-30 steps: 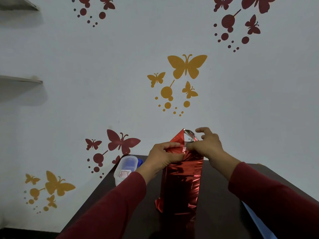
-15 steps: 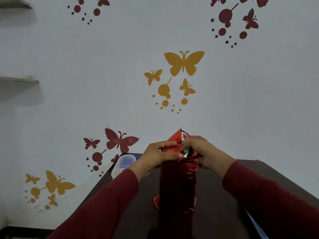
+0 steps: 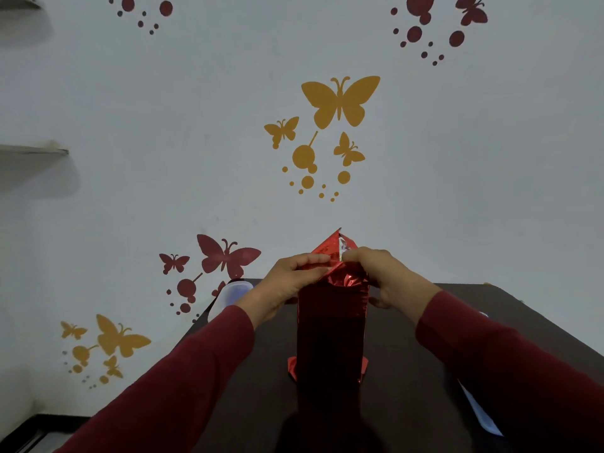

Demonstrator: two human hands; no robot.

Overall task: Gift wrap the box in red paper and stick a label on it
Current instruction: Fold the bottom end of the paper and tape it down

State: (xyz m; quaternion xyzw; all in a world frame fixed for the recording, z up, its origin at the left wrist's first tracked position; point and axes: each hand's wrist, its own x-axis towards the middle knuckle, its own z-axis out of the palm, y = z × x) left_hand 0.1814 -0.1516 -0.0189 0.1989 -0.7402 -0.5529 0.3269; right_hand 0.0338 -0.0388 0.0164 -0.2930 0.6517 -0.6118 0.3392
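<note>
So the box [image 3: 331, 331] is standing upright in the middle of the dark table [image 3: 408, 371], already covered in shiny red paper [image 3: 340, 282] down its visible sides. At the top end the foil is bunched up, with a pointed flap sticking up at 12 o'clock from the hands, and you can see a bit of the silver underside showing there. At the bottom, little red corners of paper poke out on both sides where the box meets the table.

Left hand [image 3: 287, 282] is at about 9 o'clock of the box top, fingers curled over and pinching the folded paper edge, thumb along the top. Right hand [image 3: 382, 276] is at 3 o'clock of the top, fingers curled round the paper and the box's upper corner, gripping it too. The two hands nearly meet at the middle of the top fold. Both arms are in dark red sleeves [image 3: 183, 380].

Other stuff: a clear plastic container [image 3: 228, 297] with a bluish lid sits at the far left edge of the table, roughly 10 o'clock from the box, partly hidden behind the left wrist. There's a pale blue sheet [image 3: 480, 413] at the right side of the table, around 4 o'clock, mostly covered by the right sleeve. Behind it all is a white wall [image 3: 196, 125] with yellow and dark red butterfly stickers [image 3: 340, 101].
</note>
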